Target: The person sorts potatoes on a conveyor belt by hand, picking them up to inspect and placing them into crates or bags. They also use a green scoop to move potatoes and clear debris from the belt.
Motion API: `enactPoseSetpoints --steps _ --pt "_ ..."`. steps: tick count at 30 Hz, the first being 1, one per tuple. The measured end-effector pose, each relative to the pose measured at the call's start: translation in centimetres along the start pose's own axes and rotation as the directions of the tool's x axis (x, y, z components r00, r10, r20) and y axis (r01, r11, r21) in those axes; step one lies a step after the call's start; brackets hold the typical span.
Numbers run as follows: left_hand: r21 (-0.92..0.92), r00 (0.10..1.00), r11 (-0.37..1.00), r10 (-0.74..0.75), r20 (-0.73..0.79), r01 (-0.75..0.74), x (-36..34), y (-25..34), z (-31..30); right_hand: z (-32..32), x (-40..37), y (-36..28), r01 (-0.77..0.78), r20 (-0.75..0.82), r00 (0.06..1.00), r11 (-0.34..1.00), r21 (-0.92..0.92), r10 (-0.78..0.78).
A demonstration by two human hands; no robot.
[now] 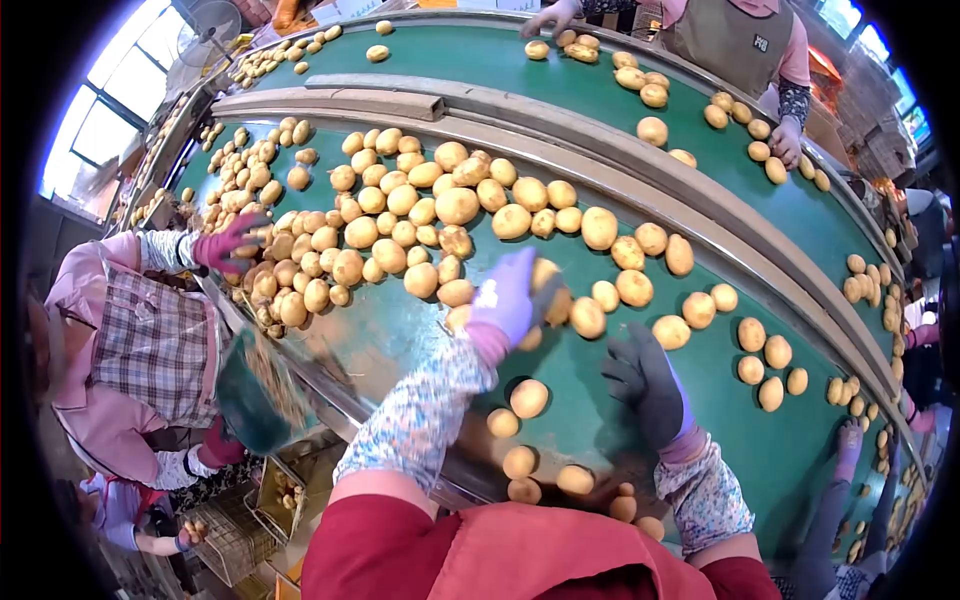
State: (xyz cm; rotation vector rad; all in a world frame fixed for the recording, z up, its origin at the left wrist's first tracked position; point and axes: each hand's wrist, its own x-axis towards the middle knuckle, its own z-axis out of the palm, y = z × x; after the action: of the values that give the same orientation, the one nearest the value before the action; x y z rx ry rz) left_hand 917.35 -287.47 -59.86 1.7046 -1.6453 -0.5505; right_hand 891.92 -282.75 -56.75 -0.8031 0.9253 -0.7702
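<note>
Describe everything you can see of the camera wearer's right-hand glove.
The right-hand glove is dark grey across fingers and palm, like a coating, with purple fabric along one side and a pinkish-purple cuff meeting a floral sleeve. Its fingers are partly spread, holding no potato, over the green belt. Whether it touches the belt I can't tell.

Left hand (508, 295) farther forward, right hand (648, 388) (fingers (622, 370) slightly apart) closer in.
</note>
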Motion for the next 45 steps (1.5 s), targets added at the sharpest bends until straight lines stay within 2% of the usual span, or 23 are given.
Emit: enactPoseSetpoints --steps 2,3,5,7,8,9,11,13,15,16,17,18,20,22,23,25,27,29,31,34,38,42,45 --pt "-0.315 0.983 0.941 0.158 0.091 -0.122 -2.7 1.1 0.9 1.5 1.5 0.6 -0.004 0.055 0.998 0.987 0.16 -0.005" --pt "-0.332 0.971 0.927 0.217 0.098 -0.173 -3.4 1.8 0.6 2.9 2.1 -0.2 0.469 0.262 0.883 0.759 -0.451 -0.39" --pt "-0.315 0.976 0.932 0.208 0.061 -0.178 -3.1 3.0 -2.4 2.1 4.8 0.1 0.361 0.209 0.925 0.907 -0.217 -0.318" --pt "-0.258 0.998 0.965 0.055 -0.014 -0.057 -2.2 2.5 -5.9 1.0 7.1 -1.9 0.676 0.416 0.653 0.239 -0.697 -0.633" --pt "-0.076 0.988 0.992 0.095 -0.12 -0.105 -1.3 -1.1 -5.7 0.5 9.4 -3.4 0.613 0.301 0.732 0.397 -0.683 -0.612" --pt "0.114 0.972 0.979 0.186 -0.144 -0.17 -1.5 -3.2 -6.4 -0.9 11.8 -4.6 0.661 0.182 0.659 0.446 -0.604 -0.73" --pt "0.387 0.963 0.891 0.269 -0.027 -0.238 -2.9 -5.1 -7.9 -7.3 19.0 -6.3 0.675 0.006 0.737 0.737 -0.038 -0.675" --pt "0.485 0.946 0.813 0.273 0.173 -0.323 -5.3 -7.4 -7.4 -7.0 21.8 -6.0 0.594 -0.119 0.758 0.753 -0.282 -0.642" --pt "0.43 0.933 0.829 0.296 0.204 -0.357 -7.6 -7.6 -7.4 -2.9 22.7 -5.3 0.265 -0.164 0.861 0.7 -0.663 -0.482" --pt "0.364 0.923 0.85 0.326 0.207 -0.382 -8.2 -7.1 -7.8 -2.0 23.5 -4.1 0.087 0.036 0.866 0.081 -0.993 -0.498" --pt "0.313 0.921 0.871 0.321 0.222 -0.379 -8.9 -6.6 -8.1 3.1 19.7 -3.4 -0.067 0.097 0.892 -0.342 -0.937 -0.442" --pt "0.262 0.92 0.89 0.316 0.233 -0.372 -9.5 -6.3 -8.6 3.2 20.6 -1.8 -0.153 0.062 0.874 -0.396 -0.906 -0.481" --pt "0.142 0.852 0.904 0.313 0.42 -0.402 -11.0 -5.9 -9.7 5.9 19.5 -2.9 -0.115 -0.033 0.964 -0.304 -0.946 -0.263" --pt "0.1 0.765 0.82 0.473 0.438 -0.564 -13.6 -7.8 -8.6 6.7 17.3 -3.3 0.142 0.168 0.97 -0.153 -0.978 -0.176" --pt "0.079 0.76 0.83 0.462 0.457 -0.552 -14.3 -8.0 -9.1 7.1 16.8 -3.9 0.306 0.292 0.934 0.043 -0.951 -0.206" --pt "0.061 0.75 0.812 0.504 0.428 -0.58 -15.0 -9.2 -8.8 1.8 19.2 -4.4 0.516 0.447 0.812 0.104 -0.85 -0.375" --pt "0.033 0.747 0.794 0.556 0.365 -0.607 -14.6 -9.4 -8.8 -0.3 23.5 -4.3 0.561 0.393 0.768 0.234 -0.794 -0.506" --pt "0.035 0.767 0.82 0.519 0.377 -0.572 -14.0 -9.1 -9.1 4.8 26.1 -3.3 0.479 0.164 0.867 0.697 -0.533 -0.47" --pt "0.098 0.762 0.8 0.516 0.391 -0.592 -13.3 -9.9 -10.2 10.7 28.4 -1.5 0.466 0.152 0.866 0.659 -0.591 -0.476" --pt "0.158 0.773 0.792 0.499 0.391 -0.59 -12.8 -12.3 -12.0 21.1 27.3 0.1 0.274 0.402 0.836 -0.351 -0.896 -0.374" --pt "0.308 0.868 0.826 0.374 0.327 -0.472 -12.2 -16.5 -16.3 23.7 28.7 -0.3 0.161 0.196 0.977 -0.313 -0.936 -0.083" --pt "0.491 0.922 0.781 0.302 0.242 -0.385 -9.2 -20.6 -23.6 22.2 26.8 -0.4 0.268 0.269 0.963 -0.235 -0.934 0.031" --pt "0.48 0.858 0.714 0.38 0.345 -0.509 -8.7 -24.8 -26.2 19.5 27.6 -1.6 0.236 0.209 0.97 0.263 -0.936 -0.125"
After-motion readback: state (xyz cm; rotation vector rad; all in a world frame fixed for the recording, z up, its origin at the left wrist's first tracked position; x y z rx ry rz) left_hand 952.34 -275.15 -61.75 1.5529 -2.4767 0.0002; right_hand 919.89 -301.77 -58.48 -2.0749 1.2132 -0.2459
